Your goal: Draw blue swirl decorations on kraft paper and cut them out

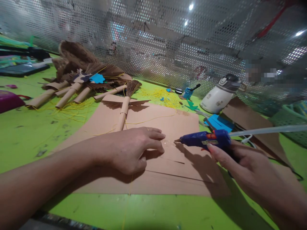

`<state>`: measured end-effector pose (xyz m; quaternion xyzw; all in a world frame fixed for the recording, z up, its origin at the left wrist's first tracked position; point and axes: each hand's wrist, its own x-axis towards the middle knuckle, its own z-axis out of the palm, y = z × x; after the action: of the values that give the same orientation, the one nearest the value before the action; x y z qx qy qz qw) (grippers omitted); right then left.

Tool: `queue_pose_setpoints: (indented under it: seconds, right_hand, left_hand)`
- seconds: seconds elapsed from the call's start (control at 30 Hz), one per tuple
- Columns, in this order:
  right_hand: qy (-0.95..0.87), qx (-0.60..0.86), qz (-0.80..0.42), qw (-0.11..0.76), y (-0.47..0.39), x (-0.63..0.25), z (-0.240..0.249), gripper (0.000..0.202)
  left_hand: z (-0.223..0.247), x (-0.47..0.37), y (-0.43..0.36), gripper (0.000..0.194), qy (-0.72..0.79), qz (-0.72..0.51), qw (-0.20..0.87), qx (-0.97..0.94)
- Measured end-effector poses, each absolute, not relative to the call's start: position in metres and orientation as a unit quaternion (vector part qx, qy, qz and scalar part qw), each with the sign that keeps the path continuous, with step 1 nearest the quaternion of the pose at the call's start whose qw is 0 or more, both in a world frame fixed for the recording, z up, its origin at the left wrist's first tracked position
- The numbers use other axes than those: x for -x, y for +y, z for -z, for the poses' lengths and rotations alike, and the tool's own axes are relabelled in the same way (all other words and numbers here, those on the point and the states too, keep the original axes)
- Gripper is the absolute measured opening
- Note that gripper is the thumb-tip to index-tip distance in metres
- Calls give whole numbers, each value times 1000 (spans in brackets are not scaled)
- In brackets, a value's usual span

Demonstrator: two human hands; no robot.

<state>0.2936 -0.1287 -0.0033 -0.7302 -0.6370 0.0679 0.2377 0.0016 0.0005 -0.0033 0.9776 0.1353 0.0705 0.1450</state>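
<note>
My left hand (134,148) rests palm down on a large sheet of brown paper (96,179), its fingers reaching toward the sheet's middle. My right hand (237,163) is wrapped round a blue glue gun (203,140) with a clear glue stick (266,130) out of its back. The gun's nozzle points left, just over a small clear ring of glue (167,143) near my left fingertips. Beyond my left hand lies a rolled paper figure (124,110) with pleated brown wings. Two thin slits or strip edges show on the sheet below the nozzle.
Several rolled paper figures (68,95) and yellow string (158,95) lie at the back. A white bottle (216,98), blue paper (219,123) and green basket (290,121) stand or lie right. A phone (22,69) and purple object (9,101) are left; a perforated metal panel (153,54) rises behind.
</note>
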Motion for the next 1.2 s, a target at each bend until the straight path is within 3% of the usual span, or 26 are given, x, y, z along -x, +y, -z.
queue_pose_setpoints:
  seconds: [0.23, 0.47, 1.2]
  right_hand:
    - [-655, 715, -59, 237, -127, -286, -1, 47]
    - [-621, 755, -75, 197, -130, -295, 1, 57]
    - [-645, 725, -68, 232, -125, -280, -3, 49]
  left_hand:
    - [3, -3, -1, 51, 145, -76, 151, -975]
    - [2, -2, -1, 46, 143, -74, 165, -973]
    - [0, -4, -1, 47, 148, -62, 163, -974]
